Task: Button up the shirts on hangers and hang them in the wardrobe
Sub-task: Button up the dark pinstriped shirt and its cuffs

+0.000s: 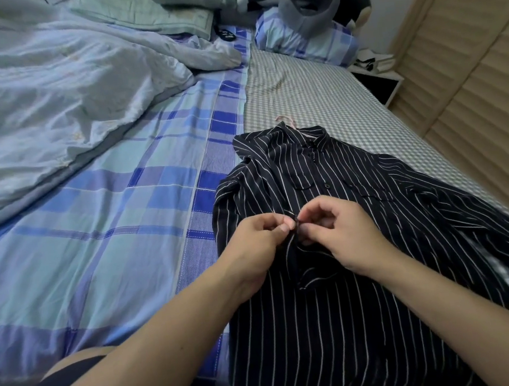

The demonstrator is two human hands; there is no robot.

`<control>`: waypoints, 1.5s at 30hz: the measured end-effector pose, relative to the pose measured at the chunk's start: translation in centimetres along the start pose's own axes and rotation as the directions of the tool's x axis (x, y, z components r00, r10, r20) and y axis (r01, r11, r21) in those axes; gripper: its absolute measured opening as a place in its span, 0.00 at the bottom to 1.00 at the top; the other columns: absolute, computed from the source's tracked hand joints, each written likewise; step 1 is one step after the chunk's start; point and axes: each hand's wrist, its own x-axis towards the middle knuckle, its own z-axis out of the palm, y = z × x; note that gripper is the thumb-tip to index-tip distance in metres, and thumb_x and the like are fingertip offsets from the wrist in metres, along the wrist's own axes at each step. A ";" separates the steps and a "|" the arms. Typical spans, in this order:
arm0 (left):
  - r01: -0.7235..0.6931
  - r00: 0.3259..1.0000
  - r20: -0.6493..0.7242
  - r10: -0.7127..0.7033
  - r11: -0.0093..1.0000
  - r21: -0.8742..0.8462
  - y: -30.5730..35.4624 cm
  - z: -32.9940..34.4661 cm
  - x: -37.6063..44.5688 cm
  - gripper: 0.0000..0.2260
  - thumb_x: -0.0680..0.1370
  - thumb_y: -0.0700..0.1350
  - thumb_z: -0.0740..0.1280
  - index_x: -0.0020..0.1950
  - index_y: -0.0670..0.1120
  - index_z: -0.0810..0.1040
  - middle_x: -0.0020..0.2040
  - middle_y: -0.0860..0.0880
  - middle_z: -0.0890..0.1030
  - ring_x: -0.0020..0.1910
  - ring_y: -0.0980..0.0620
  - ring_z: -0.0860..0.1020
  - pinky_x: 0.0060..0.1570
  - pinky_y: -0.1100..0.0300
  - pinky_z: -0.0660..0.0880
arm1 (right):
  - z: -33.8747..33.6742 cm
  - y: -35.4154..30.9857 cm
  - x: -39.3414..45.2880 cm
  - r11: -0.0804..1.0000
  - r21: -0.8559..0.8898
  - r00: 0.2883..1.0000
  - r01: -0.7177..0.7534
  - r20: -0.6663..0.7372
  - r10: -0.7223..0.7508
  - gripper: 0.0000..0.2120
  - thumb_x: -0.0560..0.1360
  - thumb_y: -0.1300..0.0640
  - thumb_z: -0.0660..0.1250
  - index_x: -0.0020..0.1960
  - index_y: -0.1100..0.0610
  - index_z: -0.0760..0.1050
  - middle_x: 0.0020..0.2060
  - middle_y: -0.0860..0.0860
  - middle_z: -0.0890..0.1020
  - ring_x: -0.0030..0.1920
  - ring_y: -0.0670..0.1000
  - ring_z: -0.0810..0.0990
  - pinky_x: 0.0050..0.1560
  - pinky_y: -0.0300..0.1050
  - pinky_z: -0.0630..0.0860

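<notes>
Here, dark white-pinstriped shirt point(339, 325), front part-buttoned.

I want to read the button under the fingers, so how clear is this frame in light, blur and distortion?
Head view: dim, bluish light; wide-angle bending at the edges; left hand and right hand pinch the striped shirt fairly sharply, but the button itself is too small and dark to make out.

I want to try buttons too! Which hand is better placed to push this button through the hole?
Probably the right hand: its fingertips pinch at the button spot on the striped shirt. The left hand pinches the placket edge beside it, steadying the cloth.
</notes>
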 end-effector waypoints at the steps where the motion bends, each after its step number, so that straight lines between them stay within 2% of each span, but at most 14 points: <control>1: 0.009 1.000 0.005 -0.009 1.000 -0.012 -0.1 0.1 0.0 0.08 0.84 0.36 0.62 0.50 0.39 0.81 0.42 0.40 0.82 0.41 0.47 0.81 0.43 0.58 0.79 | 0.1 0.1 -0.2 0.999 0.031 1.000 -0.017 0.006 0.017 0.08 0.75 0.70 0.72 0.48 0.59 0.81 0.40 0.54 0.86 0.41 0.53 0.87 0.45 0.43 0.84; 6: 0.013 0.998 -0.058 -0.008 0.997 0.080 -0.7 0.3 0.2 0.07 0.80 0.33 0.65 0.50 0.39 0.82 0.42 0.40 0.84 0.41 0.47 0.83 0.45 0.57 0.81 | 0.6 0.9 -0.6 0.983 0.158 0.994 -0.093 -0.047 0.101 0.07 0.74 0.69 0.73 0.48 0.60 0.80 0.39 0.53 0.85 0.39 0.50 0.85 0.43 0.42 0.82; 10: -0.046 0.998 -0.045 0.052 0.992 0.119 -0.7 0.4 0.2 0.07 0.77 0.32 0.68 0.50 0.42 0.83 0.47 0.43 0.87 0.48 0.47 0.86 0.53 0.55 0.82 | 1.4 1.5 -1.5 0.955 0.262 0.988 -0.137 -0.028 0.149 0.14 0.72 0.66 0.76 0.55 0.54 0.82 0.44 0.52 0.83 0.48 0.47 0.83 0.55 0.45 0.82; 13: -0.073 0.995 -0.055 0.080 0.991 0.110 -0.9 1.0 -0.2 0.03 0.80 0.38 0.70 0.50 0.42 0.83 0.42 0.47 0.86 0.43 0.53 0.84 0.47 0.61 0.80 | 1.9 1.4 -1.9 0.932 0.342 0.974 -0.118 -0.142 0.175 0.11 0.76 0.67 0.72 0.55 0.55 0.83 0.48 0.54 0.87 0.52 0.51 0.85 0.56 0.45 0.82; 17: -0.119 0.976 -0.167 0.138 0.985 0.122 -1.5 1.1 -0.4 0.07 0.76 0.31 0.72 0.49 0.42 0.82 0.44 0.43 0.84 0.44 0.51 0.83 0.49 0.62 0.80 | 2.3 0.9 -1.9 0.858 0.492 0.950 -0.145 -0.172 0.259 0.10 0.77 0.67 0.70 0.54 0.57 0.84 0.44 0.54 0.85 0.47 0.53 0.84 0.53 0.49 0.81; 19: -0.102 0.974 -0.199 0.107 0.994 0.039 -1.4 1.0 -0.5 0.07 0.74 0.30 0.73 0.49 0.40 0.82 0.41 0.45 0.84 0.41 0.52 0.83 0.44 0.64 0.80 | 2.2 0.8 -2.0 0.873 0.461 0.934 -0.158 -0.217 0.283 0.07 0.76 0.66 0.72 0.52 0.56 0.83 0.42 0.54 0.86 0.45 0.54 0.84 0.52 0.49 0.82; 21: -0.092 0.978 -0.188 0.092 0.996 0.010 -1.2 0.9 -0.6 0.06 0.74 0.32 0.75 0.47 0.41 0.82 0.39 0.45 0.84 0.39 0.52 0.83 0.42 0.65 0.79 | 1.9 0.6 -2.1 0.917 0.354 0.931 -0.185 -0.236 0.279 0.04 0.77 0.62 0.73 0.50 0.55 0.83 0.44 0.55 0.86 0.46 0.55 0.85 0.53 0.51 0.82; 24: -0.094 0.982 -0.160 0.098 0.995 0.033 -1.2 1.0 -0.6 0.04 0.74 0.33 0.75 0.46 0.41 0.83 0.40 0.44 0.85 0.40 0.52 0.84 0.43 0.64 0.79 | 1.6 0.5 -2.2 0.939 0.247 0.940 -0.239 -0.183 0.288 0.02 0.78 0.58 0.71 0.49 0.53 0.83 0.45 0.55 0.86 0.50 0.57 0.85 0.53 0.51 0.83; 28: -0.121 0.982 -0.136 0.128 0.991 0.057 -1.0 0.9 -0.9 0.04 0.75 0.34 0.75 0.46 0.42 0.84 0.40 0.44 0.86 0.40 0.51 0.84 0.44 0.62 0.80 | 1.0 0.2 -2.0 0.917 0.289 0.945 -0.275 -0.096 0.314 0.05 0.80 0.59 0.69 0.50 0.56 0.84 0.46 0.56 0.87 0.49 0.57 0.86 0.53 0.50 0.82; 32: -0.151 0.980 -0.109 0.164 0.982 0.113 -0.8 0.8 -1.0 0.04 0.75 0.35 0.75 0.45 0.43 0.84 0.43 0.39 0.84 0.41 0.50 0.82 0.48 0.58 0.81 | 0.1 -0.4 -1.9 0.801 0.463 0.923 -0.378 0.121 0.365 0.08 0.82 0.61 0.63 0.50 0.61 0.80 0.43 0.54 0.86 0.45 0.49 0.85 0.48 0.43 0.79; 34: -0.146 0.982 -0.101 0.159 0.981 0.131 -0.7 0.9 -0.8 0.06 0.74 0.34 0.75 0.43 0.44 0.83 0.40 0.43 0.82 0.41 0.51 0.80 0.47 0.58 0.80 | -0.3 -0.3 -1.8 0.725 0.524 0.893 -0.446 0.213 0.396 0.07 0.82 0.60 0.63 0.54 0.62 0.78 0.47 0.56 0.84 0.47 0.51 0.83 0.50 0.45 0.79; 37: -0.135 0.986 -0.081 0.144 0.984 0.113 -0.7 0.8 -0.6 0.06 0.74 0.34 0.75 0.44 0.44 0.82 0.40 0.46 0.81 0.40 0.50 0.78 0.47 0.55 0.78 | -0.7 -0.1 -1.8 0.620 0.602 0.862 -0.503 0.297 0.411 0.12 0.80 0.60 0.65 0.61 0.63 0.75 0.52 0.59 0.82 0.51 0.53 0.81 0.53 0.46 0.78; 40: -0.121 0.990 -0.057 0.126 0.988 0.091 -0.6 0.7 -0.7 0.05 0.75 0.34 0.75 0.45 0.42 0.82 0.40 0.46 0.83 0.40 0.52 0.80 0.45 0.59 0.78 | -0.8 0.1 -2.0 0.600 0.621 0.862 -0.504 0.323 0.390 0.15 0.76 0.64 0.68 0.61 0.64 0.76 0.52 0.58 0.82 0.51 0.52 0.82 0.53 0.45 0.78; 45: -0.119 0.993 0.004 0.119 0.983 0.141 0.0 0.8 -1.2 0.05 0.74 0.35 0.76 0.48 0.42 0.83 0.45 0.44 0.86 0.43 0.52 0.84 0.48 0.61 0.80 | -1.1 -0.1 -2.3 0.637 0.615 0.879 -0.464 0.232 0.416 0.10 0.76 0.69 0.68 0.57 0.62 0.79 0.50 0.57 0.82 0.48 0.51 0.82 0.51 0.45 0.78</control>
